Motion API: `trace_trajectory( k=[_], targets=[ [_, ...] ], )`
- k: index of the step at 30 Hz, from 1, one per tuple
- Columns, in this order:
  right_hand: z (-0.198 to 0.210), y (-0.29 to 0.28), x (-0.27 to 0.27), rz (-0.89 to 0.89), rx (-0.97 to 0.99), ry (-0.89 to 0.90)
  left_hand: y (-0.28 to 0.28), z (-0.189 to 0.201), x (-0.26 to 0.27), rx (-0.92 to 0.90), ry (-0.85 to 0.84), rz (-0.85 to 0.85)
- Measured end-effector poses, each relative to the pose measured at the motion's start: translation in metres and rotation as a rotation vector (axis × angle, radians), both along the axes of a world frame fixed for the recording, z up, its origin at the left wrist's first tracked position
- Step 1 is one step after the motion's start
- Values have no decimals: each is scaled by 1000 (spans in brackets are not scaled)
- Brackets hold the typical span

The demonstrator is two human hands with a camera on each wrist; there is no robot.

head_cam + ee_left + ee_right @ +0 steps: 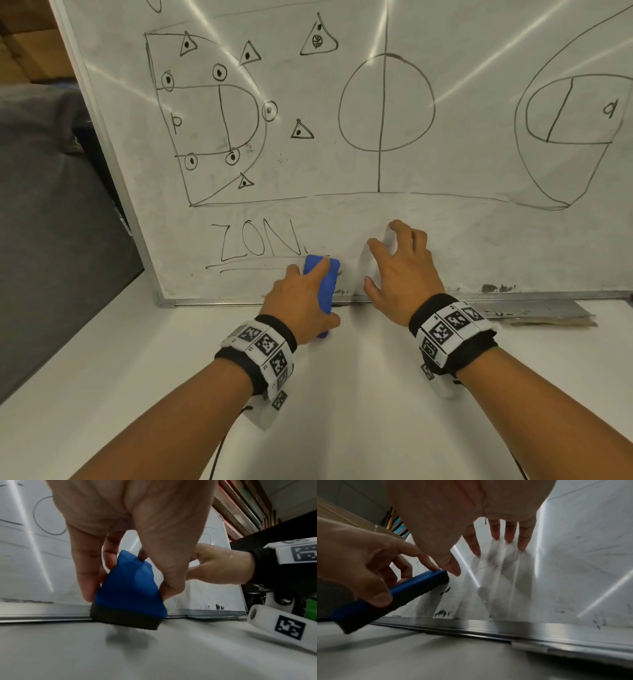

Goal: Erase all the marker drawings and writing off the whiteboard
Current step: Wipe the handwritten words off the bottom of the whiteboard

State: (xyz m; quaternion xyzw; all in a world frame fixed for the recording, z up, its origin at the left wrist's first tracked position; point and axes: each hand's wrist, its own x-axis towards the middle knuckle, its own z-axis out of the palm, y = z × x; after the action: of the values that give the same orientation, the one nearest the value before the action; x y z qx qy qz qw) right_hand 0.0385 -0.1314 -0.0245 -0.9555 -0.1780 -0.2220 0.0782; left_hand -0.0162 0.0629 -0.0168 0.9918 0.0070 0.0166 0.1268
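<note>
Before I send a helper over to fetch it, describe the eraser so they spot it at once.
Start at the whiteboard leaning on the white table and follow its bottom metal rail towards the left corner. There, beneath the half-wiped word ZON, the left hand grips the eraser. It is the only bright blue thing, a small block with a dark felt underside.

Whiteboard (pixel 445 240) upright on table (pixel 342 411); eraser (pixel 322 284) at its lower edge, left of right hand (pixel 400 274).

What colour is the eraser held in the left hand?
The eraser is blue with a dark, blackish felt base, clearest in the left wrist view.
</note>
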Motion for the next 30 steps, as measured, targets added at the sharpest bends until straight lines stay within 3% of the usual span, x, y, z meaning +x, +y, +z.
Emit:
trace_trajectory(
  k=[5, 11, 16, 21, 26, 30],
  targets=[
    [0, 0, 0, 9, 3, -4, 3, 10, 6, -16, -67, 14],
    [0, 0, 0, 3, -5, 0, -4, -3, 4, 25, 40, -3],
    [1, 0, 1, -14, -2, -19, -1, 8, 9, -16, -90, 30],
    [0, 1, 1, -21, -11, -21, -2, -1, 1, 63, 67, -15],
    [0, 1, 1, -25, -23, -15, 1, 3, 7, 14, 3, 1],
    [0, 1, 0, -24, -18, -12, -6, 0, 5, 55, 93, -38]
  ],
)
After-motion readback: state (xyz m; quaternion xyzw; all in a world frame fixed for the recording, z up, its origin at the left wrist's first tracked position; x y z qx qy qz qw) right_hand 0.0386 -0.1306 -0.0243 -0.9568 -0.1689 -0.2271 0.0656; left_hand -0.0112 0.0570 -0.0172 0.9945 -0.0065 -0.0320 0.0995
